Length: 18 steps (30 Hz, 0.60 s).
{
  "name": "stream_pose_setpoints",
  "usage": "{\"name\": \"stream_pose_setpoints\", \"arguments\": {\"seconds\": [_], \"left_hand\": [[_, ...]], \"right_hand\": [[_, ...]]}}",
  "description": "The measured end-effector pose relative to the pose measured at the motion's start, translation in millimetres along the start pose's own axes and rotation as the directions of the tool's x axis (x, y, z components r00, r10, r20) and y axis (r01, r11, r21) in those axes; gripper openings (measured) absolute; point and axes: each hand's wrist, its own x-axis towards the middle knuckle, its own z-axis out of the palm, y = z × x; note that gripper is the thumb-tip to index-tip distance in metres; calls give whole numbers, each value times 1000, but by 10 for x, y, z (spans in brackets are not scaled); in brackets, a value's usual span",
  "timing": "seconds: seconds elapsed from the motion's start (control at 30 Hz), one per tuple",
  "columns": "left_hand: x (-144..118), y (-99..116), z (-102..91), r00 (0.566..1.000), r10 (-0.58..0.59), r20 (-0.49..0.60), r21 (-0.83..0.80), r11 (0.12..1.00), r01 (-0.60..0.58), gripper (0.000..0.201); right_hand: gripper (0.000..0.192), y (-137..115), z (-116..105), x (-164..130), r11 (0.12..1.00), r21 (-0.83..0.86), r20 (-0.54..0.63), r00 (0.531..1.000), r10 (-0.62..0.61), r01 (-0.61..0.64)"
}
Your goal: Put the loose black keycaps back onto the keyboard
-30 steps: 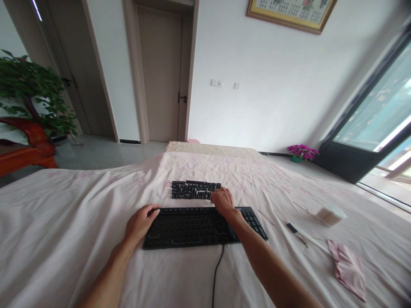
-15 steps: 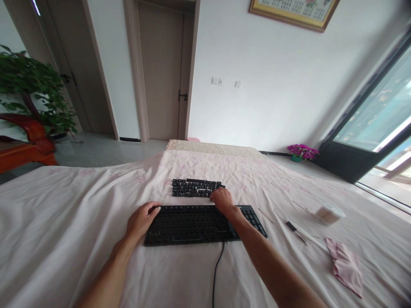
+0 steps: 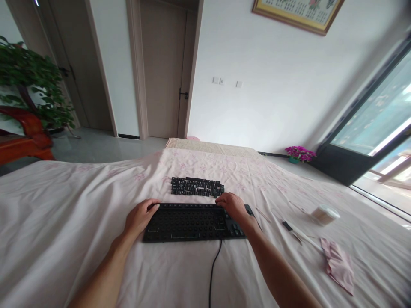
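A black computer keyboard [image 3: 186, 222] lies flat on the pale cloth, the keycaps gone from its main area; its cable runs toward me. My left hand [image 3: 141, 216] grips the keyboard's far left corner, thumb along the top. Beyond its far edge, loose black keycaps [image 3: 194, 187] are laid out in rows. My right hand [image 3: 234, 206] hovers over the far edge, right of the middle, fingers curled and fingertips together close to the lower right keycaps. Whatever those fingers pinch is too small and dark to make out.
To the right lie a thin stick [image 3: 263, 214], a black-and-white brush [image 3: 287, 226], a clear round tub [image 3: 325, 214] and a pink cloth [image 3: 338, 265]. The patterned bedsheet [image 3: 80, 201] is wrinkled. A red wooden chair [image 3: 25, 132] stands at far left.
My right hand has drawn back from the loose keycaps toward the keyboard's far edge and slightly right. My left hand stays on the corner. The view has shifted slightly.
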Motion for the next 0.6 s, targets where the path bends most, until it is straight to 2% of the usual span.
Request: {"name": "stream_pose_setpoints", "arguments": {"seconds": [0.47,0.6], "left_hand": [[15,-13,10,1000,-9,2,-9,1000,9,32],[12,-15,8,1000,9,-3,-14,1000,-9,32]], "right_hand": [[23,-158,27,-27,977,-164,46,991,-129,135],[26,-216,59,-91,968,-211,23,991,-134,136]]}}
